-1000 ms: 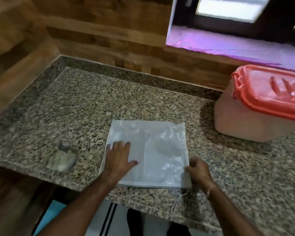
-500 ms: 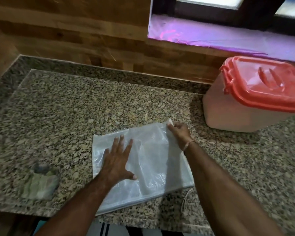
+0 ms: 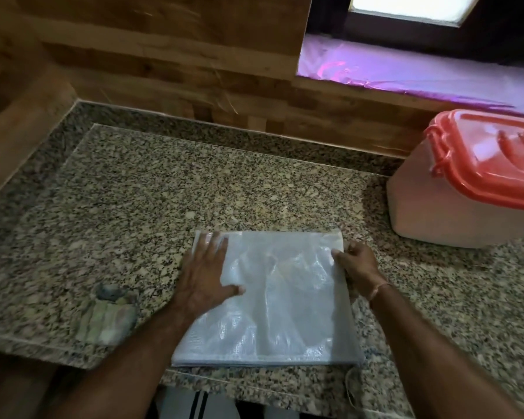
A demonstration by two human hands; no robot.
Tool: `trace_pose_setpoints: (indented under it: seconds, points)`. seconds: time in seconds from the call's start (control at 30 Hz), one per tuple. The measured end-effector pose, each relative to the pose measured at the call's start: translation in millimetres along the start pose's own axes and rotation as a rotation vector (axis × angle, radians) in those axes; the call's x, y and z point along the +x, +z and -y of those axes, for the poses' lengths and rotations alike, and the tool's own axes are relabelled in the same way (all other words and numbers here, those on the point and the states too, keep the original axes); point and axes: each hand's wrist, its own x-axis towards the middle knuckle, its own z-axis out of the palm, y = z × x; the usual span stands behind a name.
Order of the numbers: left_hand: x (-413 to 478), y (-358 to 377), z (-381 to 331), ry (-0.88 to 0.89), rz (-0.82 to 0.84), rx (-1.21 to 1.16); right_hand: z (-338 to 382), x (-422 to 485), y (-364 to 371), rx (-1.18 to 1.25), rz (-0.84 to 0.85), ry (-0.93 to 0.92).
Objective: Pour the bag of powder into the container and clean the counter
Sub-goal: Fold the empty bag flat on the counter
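The white bag (image 3: 285, 297) lies flat, seemingly empty, at the near edge of the counter (image 3: 194, 192). The left hand (image 3: 204, 276) presses its left part with straight fingers, while the right hand (image 3: 359, 264) pinches its far right edge. The container (image 3: 436, 213) stands far right with its red lid (image 3: 496, 158) on, so pouring seems done and bag-folding is in hand. Wiping probably follows, which calls for reaching the cloth (image 3: 109, 319) near left.
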Motion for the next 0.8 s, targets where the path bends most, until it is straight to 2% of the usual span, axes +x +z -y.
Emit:
trace_pose_setpoints:
  seconds: [0.07,0.13,0.2,0.27,0.3,0.4,0.47,0.53,0.63,0.73,0.8]
  points:
    - [1,-3,9,-0.041,0.041,-0.030,-7,0,-3,-0.058,-0.067,-0.014]
    - [3,-9,11,-0.040,0.075,0.061,-6,0,-3,-0.050,-0.108,-0.023]
    - [7,-17,1,-0.052,0.073,0.222,-5,-9,-6,-0.012,-0.065,-0.042]
    - [13,-26,-11,-0.082,0.053,0.324,-8,-25,-13,-0.012,0.053,-0.032]
    - [16,-27,-17,-0.055,0.040,0.318,-13,-37,-21,-0.033,0.104,-0.026]
    - [29,-15,-19,0.211,-0.015,0.210,-28,-68,-33,-0.052,0.237,0.002]
    - [37,-9,-23,0.296,0.045,0.061,-22,-77,-32,-0.035,0.241,-0.036]
    - [46,-12,-36,0.213,0.070,-0.046,-10,-70,-34,0.043,0.168,-0.088]
    - [53,-20,-56,0.044,0.000,-0.095,0,-61,-48,0.167,0.104,-0.067]
    - [53,-18,-54,-0.107,-0.055,-0.330,-33,-73,-54,0.119,0.098,0.095]
    - [51,-12,-46,-0.191,-0.061,-0.436,-57,-89,-48,0.274,0.114,0.260]
